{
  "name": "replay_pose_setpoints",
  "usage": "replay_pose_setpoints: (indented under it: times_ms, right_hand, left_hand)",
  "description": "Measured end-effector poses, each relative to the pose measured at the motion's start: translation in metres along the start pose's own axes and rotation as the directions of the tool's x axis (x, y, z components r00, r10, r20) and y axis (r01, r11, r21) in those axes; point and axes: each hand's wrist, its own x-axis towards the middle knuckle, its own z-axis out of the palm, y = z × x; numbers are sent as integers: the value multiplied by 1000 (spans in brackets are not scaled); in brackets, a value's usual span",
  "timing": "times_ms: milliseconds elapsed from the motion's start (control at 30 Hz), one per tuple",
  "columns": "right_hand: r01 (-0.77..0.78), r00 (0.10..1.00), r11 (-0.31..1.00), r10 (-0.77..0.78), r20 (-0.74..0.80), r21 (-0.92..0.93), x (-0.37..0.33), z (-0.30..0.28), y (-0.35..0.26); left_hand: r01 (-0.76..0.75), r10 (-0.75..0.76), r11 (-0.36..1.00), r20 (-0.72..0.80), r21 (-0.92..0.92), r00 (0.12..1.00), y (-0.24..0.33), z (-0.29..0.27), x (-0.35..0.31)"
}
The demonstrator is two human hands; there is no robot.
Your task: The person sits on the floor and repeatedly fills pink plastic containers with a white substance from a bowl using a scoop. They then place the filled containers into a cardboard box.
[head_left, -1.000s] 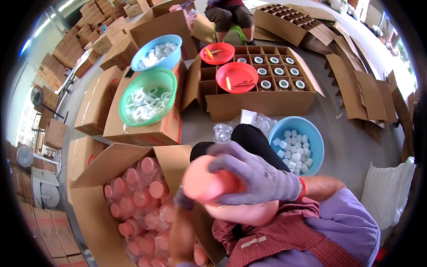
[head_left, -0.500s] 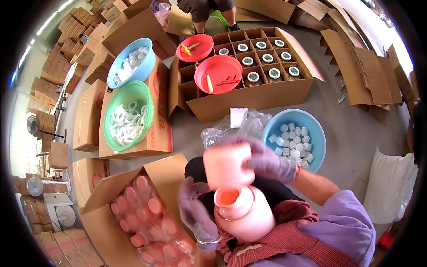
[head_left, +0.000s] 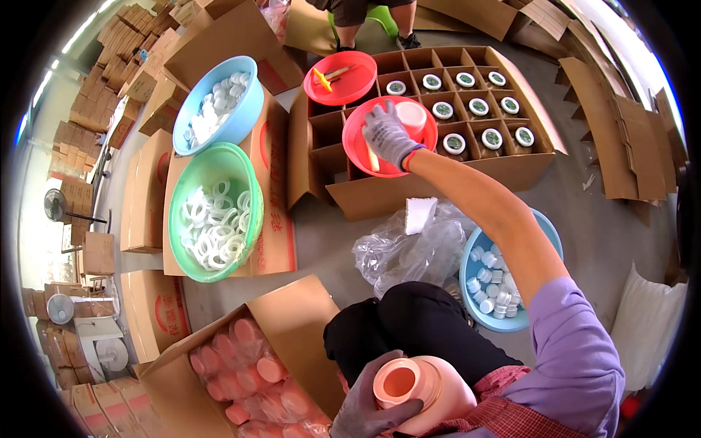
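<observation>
My gloved left hand (head_left: 365, 398) grips a pink wide-necked bottle (head_left: 447, 390) on my lap, its uncovered mouth tilted up. Reaching far forward, my gloved right hand (head_left: 388, 135) is over a red basin (head_left: 352, 150), fingers apart and pointing down. Beside its fingers a pink cup-shaped cap (head_left: 412, 117) sits in the basin. A pale yellow tool (head_left: 373, 159) shows partly under the hand; what else lies below is hidden. Behind it, another red basin (head_left: 358, 86) holds a yellow-handled tool (head_left: 322, 81) and a stick-like piece.
Both red basins rest on a divided carton (head_left: 438, 186) with several white-topped bottles. At left stand a green basin (head_left: 257, 212) of white rings and a blue basin (head_left: 252, 109) of white caps. An open carton (head_left: 292, 310) holds bagged pink bottles; another blue basin (head_left: 549, 232) holds white stoppers.
My right hand has carried the pink cap from above the bottle forward into the red basin and released it. My left hand has taken hold of the bottle near its neck.
</observation>
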Motion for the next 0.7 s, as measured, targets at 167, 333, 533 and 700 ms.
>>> replay_pose_setpoints:
  times_ms: [167, 333, 533, 700]
  right_hand:
    - [-75, 932, 995, 46, 359, 68, 19, 8, -40]
    - [-378, 920, 787, 261, 293, 486, 9, 20, -13]
    - [-289, 956, -111, -84, 281, 951, -106, -120, 7]
    - [-210, 969, -204, -173, 175, 956, -255, -238, 32]
  left_hand:
    - [68, -59, 985, 62, -158, 996, 4, 1, 5]
    - [60, -51, 997, 180, -45, 982, 3, 2, 17]
    - [-176, 176, 984, 2, -40, 984, 16, -13, -14]
    - [-483, 619, 705, -117, 520, 777, 66, -14, -30]
